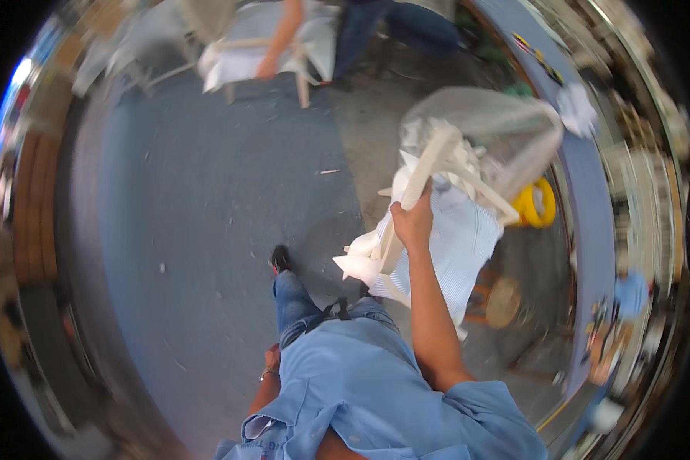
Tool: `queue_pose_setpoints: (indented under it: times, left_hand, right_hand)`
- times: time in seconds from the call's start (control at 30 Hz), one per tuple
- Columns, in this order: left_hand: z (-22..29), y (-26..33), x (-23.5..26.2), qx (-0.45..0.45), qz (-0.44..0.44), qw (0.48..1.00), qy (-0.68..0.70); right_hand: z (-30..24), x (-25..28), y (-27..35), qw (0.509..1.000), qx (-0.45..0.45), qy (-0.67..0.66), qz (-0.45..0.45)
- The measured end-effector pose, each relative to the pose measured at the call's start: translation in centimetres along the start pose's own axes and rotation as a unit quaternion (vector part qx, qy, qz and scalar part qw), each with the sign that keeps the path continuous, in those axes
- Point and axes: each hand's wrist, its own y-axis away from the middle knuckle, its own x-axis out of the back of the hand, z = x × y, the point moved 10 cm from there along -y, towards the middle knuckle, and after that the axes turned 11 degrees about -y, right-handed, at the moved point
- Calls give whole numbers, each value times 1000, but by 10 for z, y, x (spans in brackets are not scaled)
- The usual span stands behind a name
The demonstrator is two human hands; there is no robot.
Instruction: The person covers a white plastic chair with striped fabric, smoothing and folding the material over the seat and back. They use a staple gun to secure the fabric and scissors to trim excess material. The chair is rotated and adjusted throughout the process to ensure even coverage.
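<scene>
Out to my right, my right hand [414, 220] is closed around a pale wooden bar of what looks like a chair [425, 165]. The piece is tilted, and its lower part reaches down beside my leg. Striped white-and-blue sheeting [458, 249] hangs against it, and crumpled white wrapping [364, 257] bunches around its near end. My left hand [271, 357] hangs low by my left hip, with a band on the wrist. Its fingers are too small and partly hidden to read, and nothing shows near it.
A large clear plastic bag [506, 126] stands just beyond the chair. To the right are a yellow round container [543, 204] and a round-topped wooden stool [504, 302], along a long blue bench [579, 184]. At the far side, another person's hand [267, 67] is at a white-covered chair [303, 86].
</scene>
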Motion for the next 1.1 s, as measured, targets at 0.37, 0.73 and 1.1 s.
queue_pose_setpoints:
  times: [0.37, 0.73, 1.1]
  left_hand:
    - [230, -220, 359, -147, -1, 978, 147]
    - [501, 19, 152, -320, -249, 861, 308]
    - [608, 117, 89, -249, -241, 890, 295]
  right_hand:
    - [-29, -12, 206, 991, -75, -55, -93]
    - [34, 22, 499, 962, -190, 23, 195]
    - [89, 145, 467, 892, 54, -75, 442]
